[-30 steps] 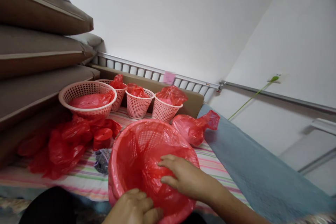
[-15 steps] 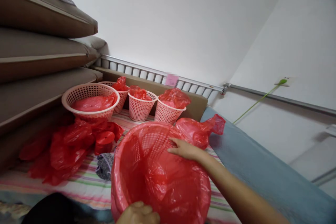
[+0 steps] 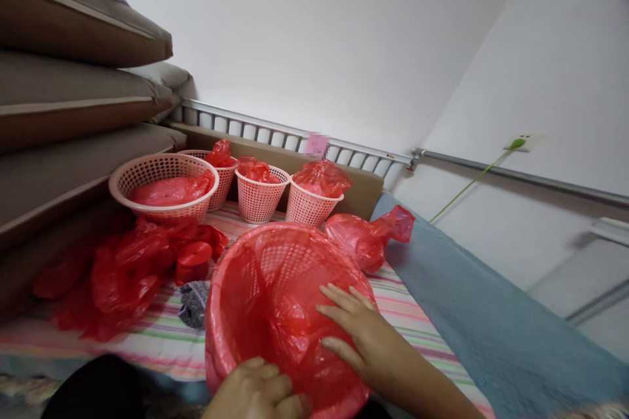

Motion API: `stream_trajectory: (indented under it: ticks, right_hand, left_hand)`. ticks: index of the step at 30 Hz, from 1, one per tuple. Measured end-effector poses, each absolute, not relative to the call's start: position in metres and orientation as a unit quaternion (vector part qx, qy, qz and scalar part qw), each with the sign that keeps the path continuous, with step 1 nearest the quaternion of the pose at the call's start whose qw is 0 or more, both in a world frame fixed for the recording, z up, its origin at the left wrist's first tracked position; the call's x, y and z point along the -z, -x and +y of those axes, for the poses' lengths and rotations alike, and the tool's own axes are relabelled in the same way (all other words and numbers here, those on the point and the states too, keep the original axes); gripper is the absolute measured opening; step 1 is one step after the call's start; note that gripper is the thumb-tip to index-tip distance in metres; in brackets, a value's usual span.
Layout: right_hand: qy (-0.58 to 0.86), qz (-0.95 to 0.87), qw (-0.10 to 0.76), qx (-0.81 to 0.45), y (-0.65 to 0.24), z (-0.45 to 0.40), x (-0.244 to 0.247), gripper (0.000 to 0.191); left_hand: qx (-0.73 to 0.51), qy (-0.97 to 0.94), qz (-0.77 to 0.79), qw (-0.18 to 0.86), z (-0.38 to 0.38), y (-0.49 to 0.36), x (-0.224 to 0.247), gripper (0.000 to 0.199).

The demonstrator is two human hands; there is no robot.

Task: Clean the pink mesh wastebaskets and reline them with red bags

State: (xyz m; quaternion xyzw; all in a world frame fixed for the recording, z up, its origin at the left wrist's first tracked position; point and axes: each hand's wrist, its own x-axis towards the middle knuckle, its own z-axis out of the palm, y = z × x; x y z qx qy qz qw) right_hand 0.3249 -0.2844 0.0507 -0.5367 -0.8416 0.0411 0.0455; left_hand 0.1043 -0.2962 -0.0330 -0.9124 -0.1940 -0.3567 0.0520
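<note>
Round pink perforated plastic basket [image 3: 280,262] is front centre, at the near edge of the striped multicoloured cloth [image 3: 403,304], lined with a thin translucent red plastic bag [image 3: 299,314]. Left hand [image 3: 255,387] clasps the near rim through the bag. Right hand [image 3: 358,330] grips nothing, fingers spread over the liner's right side.

Pink perforated basket [image 3: 282,260], tilted; translucent red bag [image 3: 289,334] inside and over its rim [image 3: 219,294]

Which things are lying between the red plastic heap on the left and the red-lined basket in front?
In the head view, a red roll and a crumpled grey cloth lie there, with striped sheet showing beside the cloth.
</note>
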Motion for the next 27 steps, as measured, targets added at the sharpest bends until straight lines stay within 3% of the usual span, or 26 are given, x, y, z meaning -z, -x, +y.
stream_trajectory:
  ticks: [3,8,12,17,21,27]
  right_hand:
    - [0.561,-0.823,0.084,0.0,-0.353,-0.284,-0.03,0.042]
    - [0.58,-0.761,0.291,-0.014,-0.395,-0.266,0.02,0.048]
    - [0.585,-0.683,0.429,-0.088,-0.387,-0.262,0.049,0.053]
    - [0.583,-0.554,0.545,-0.237,-0.359,-0.266,0.053,0.063]
    - [0.551,-0.439,0.612,-0.358,-0.344,-0.269,0.049,0.066]
    - [0.505,-0.393,0.652,-0.407,-0.332,-0.271,0.048,0.069]
  left_hand:
    - [0.379,0.903,-0.192,0.057,-0.295,-0.102,0.033,0.045]
    - [0.427,0.867,-0.255,0.023,-0.284,-0.077,0.032,0.035]
    - [0.494,0.732,-0.445,-0.147,-0.271,-0.059,0.038,0.055]
    - [0.582,0.562,-0.45,-0.378,-0.26,-0.064,0.046,0.066]
    - [0.626,0.475,-0.405,-0.468,-0.263,-0.077,0.044,0.062]
    - [0.625,0.434,-0.351,-0.546,-0.259,-0.082,0.054,0.052]
